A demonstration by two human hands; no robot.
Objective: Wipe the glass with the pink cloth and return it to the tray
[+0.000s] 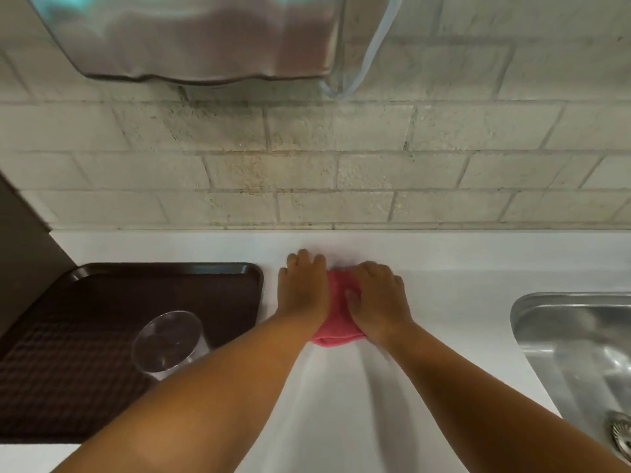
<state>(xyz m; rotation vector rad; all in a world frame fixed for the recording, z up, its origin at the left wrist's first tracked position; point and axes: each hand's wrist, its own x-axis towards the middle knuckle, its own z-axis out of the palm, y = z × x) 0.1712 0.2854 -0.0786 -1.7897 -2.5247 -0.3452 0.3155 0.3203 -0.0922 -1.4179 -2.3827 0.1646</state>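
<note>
The white bench (444, 336) fills the lower half of the frame, with a tiled wall (307, 165) behind it and a steel hood (191, 39) at the upper left. A dark brown tray (102, 288) is seen at the lower left, and a steel sink (577, 349) at the lower right edge. The glass (169, 341) stands on the tray's near right part, well apart from the hands. The pink cloth (336, 319) lies on the bench at centre, pressed between the left hand (302, 290) and the right hand (377, 298); each grip is laid flat on it, fingers loosely spread, nothing pinched. Judged from this, the cloth is being readied and wiping is not yet begun. Next, the cloth must be gathered and the glass lifted; nothing blocks the short reach left.
</note>
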